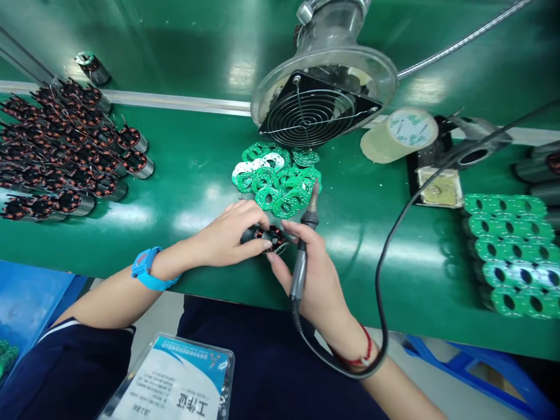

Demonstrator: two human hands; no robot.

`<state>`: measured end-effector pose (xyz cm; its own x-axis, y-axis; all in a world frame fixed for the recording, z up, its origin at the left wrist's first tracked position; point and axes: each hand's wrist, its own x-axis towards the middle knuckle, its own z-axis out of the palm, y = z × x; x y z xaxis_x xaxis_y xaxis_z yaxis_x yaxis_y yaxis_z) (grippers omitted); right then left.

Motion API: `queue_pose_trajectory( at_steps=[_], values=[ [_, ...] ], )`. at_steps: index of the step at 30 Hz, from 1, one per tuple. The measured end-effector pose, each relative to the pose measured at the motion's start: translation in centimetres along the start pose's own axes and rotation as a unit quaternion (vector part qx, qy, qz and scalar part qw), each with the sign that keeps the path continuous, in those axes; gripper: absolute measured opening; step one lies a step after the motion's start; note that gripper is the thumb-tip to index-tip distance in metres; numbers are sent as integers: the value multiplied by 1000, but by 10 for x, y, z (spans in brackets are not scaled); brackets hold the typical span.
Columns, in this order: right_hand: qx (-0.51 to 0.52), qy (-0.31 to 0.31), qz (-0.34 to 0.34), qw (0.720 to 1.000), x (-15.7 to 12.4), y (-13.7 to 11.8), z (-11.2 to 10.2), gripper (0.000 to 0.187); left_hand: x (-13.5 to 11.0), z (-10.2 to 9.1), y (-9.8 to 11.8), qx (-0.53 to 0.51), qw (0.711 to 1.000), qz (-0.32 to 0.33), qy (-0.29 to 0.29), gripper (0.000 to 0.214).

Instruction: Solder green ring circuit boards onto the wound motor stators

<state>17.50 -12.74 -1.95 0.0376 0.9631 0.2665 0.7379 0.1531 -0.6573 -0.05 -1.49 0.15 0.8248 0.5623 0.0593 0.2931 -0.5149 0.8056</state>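
My left hand (230,236) is closed around a motor stator (273,236) with copper windings, which lies on its side just above the green bench. In my right hand (324,280) is a soldering iron (299,271), its tip pointing away from me and up over the bench. The right thumb and fingertips reach to the stator's wire end; whether they touch the wires is hard to see. Just beyond both hands lies a loose pile of green ring-shaped circuit boards (286,205), a few with white faces showing.
Rows of upright stators (79,151) fill the left side. A fan (306,116) in a clear hood hangs over the pile's far side. Rightward are a tape roll (380,140), an iron stand with a sponge (440,188), and stators topped with green boards (511,254). The iron's black cord (385,256) loops over my right wrist.
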Motion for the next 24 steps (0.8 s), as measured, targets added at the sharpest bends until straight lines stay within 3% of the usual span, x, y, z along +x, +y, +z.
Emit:
queue_pose_trajectory(
  at_steps=[4,8,11,13,18,24],
  values=[
    [-72,-53,12,996,-1,-3,-5,40,-2,-1,-2,45,998,-41,21,11],
    [-43,-86,73,993,-1,-5,-14,46,-4,-4,-7,75,993,-50,-77,15],
    [-36,-71,98,992,3,-3,-20,54,-4,-2,-8,107,988,-32,-104,19],
    [-34,-52,90,994,7,-1,-22,56,-4,0,-8,102,990,-19,-93,23],
    [-58,-19,25,998,23,-2,-18,52,1,9,-16,59,998,11,9,39],
    [-123,-22,-73,989,34,-5,-6,42,4,21,-23,86,995,5,42,32]
  ],
)
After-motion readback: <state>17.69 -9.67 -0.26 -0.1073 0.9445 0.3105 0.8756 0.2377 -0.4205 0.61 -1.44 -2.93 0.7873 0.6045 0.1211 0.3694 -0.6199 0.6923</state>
